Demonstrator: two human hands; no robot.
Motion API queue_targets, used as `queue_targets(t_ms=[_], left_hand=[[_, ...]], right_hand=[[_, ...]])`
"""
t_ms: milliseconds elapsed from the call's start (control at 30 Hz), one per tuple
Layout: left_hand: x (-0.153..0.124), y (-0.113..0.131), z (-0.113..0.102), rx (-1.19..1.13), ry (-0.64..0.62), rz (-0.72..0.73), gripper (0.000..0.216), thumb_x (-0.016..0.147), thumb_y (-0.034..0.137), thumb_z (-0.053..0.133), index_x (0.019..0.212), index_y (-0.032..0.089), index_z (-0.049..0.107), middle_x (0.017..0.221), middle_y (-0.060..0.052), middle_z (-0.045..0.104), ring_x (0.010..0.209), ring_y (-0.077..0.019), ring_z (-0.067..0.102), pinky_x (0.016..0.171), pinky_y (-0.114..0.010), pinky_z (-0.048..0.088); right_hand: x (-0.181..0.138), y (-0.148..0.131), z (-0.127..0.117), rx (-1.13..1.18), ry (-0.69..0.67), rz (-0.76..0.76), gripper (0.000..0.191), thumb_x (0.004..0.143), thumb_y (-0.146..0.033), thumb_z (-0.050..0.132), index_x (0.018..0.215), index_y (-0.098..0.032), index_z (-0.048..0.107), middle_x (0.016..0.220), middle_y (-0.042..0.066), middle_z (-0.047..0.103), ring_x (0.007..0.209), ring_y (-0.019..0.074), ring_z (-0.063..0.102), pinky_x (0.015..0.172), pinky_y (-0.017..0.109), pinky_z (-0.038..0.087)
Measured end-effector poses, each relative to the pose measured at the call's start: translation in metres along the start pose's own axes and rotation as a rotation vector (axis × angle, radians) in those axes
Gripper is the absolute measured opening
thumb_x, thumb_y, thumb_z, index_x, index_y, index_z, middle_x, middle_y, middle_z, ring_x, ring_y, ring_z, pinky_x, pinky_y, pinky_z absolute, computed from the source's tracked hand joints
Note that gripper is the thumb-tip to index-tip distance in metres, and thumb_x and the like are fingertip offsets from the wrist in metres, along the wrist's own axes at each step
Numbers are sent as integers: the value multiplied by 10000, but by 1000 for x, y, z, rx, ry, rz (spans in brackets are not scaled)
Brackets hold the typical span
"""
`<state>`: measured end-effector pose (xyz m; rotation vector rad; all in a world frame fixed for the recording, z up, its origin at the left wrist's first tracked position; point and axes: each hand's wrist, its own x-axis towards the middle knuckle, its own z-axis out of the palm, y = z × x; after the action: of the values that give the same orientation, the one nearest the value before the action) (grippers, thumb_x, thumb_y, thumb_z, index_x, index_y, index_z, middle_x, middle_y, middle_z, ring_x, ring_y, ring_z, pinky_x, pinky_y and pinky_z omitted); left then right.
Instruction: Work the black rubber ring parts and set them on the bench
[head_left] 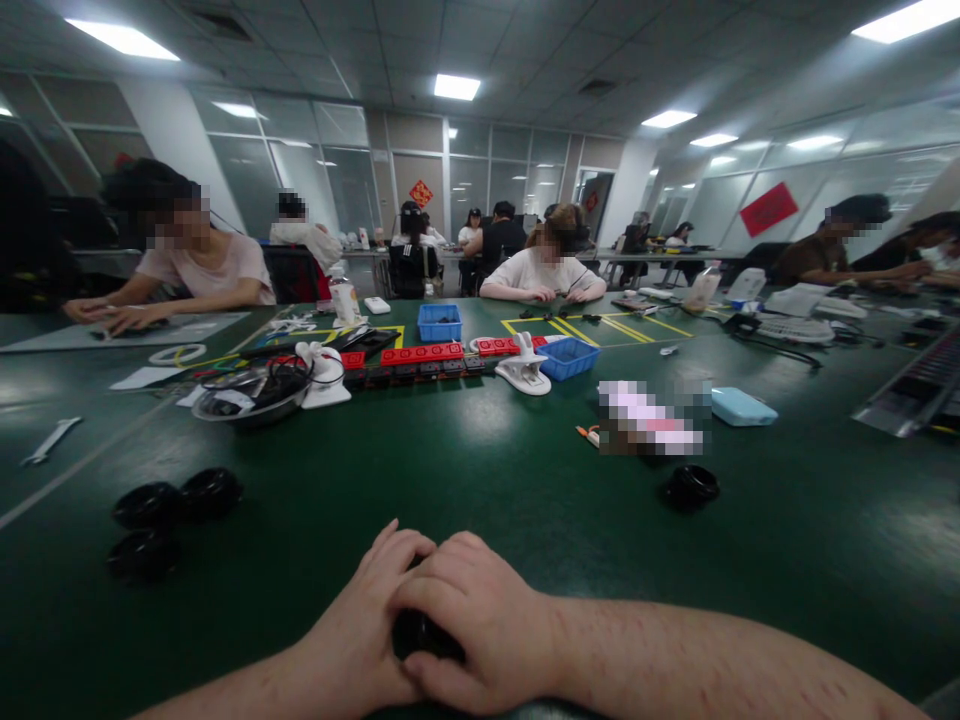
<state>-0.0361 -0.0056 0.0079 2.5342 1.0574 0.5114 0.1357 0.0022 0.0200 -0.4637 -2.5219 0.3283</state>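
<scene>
At the front of the green table, my left hand (367, 615) and my right hand (480, 620) are both closed around a black round plastic part (424, 635). My fingers cover most of it, so its exact kind does not show. Left of my hands lie three similar glossy black round parts, among them one black part (212, 493) nearest to my left hand. Another black ring-like part (691, 487) with a hollow top sits alone to the right.
Across the table run red power strips (422, 356) beside blue bins (440, 322) and a white clip stand (523, 368). A metal bowl (251, 405) holds cables. A wrench (52, 440) lies left, a light-blue case (742, 406) right. Several people sit around.
</scene>
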Motion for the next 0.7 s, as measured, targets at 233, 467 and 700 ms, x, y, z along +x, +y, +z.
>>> queue_targets(t_ms=[233, 467, 700], left_hand=[[9, 10, -21, -162, -182, 25, 591, 557, 130, 627, 1124, 244, 503, 1100, -25, 481, 1044, -244, 468, 960, -392, 385], [2, -5, -9, -56, -105, 14, 696, 593, 408, 733, 1206, 242, 447, 1212, -71, 469, 1156, -314, 414, 1048, -582, 127], [-3, -1, -1, 63, 19, 2, 609, 553, 446, 738, 1079, 215, 535, 1026, -65, 545, 1000, -313, 503, 1013, -611, 204]], right_hand=[[3, 1, 0, 58, 13, -273, 346, 674, -217, 385, 975, -114, 522, 913, 74, 613, 891, 162, 524, 859, 289, 398], [3, 0, 0, -27, 139, -85, 427, 707, -494, 460, 959, -153, 506, 883, 53, 609, 856, 174, 533, 777, 332, 379], [0, 0, 4, -139, 46, 104, 458, 710, -598, 512, 864, -167, 526, 813, 33, 591, 724, 168, 525, 637, 303, 362]])
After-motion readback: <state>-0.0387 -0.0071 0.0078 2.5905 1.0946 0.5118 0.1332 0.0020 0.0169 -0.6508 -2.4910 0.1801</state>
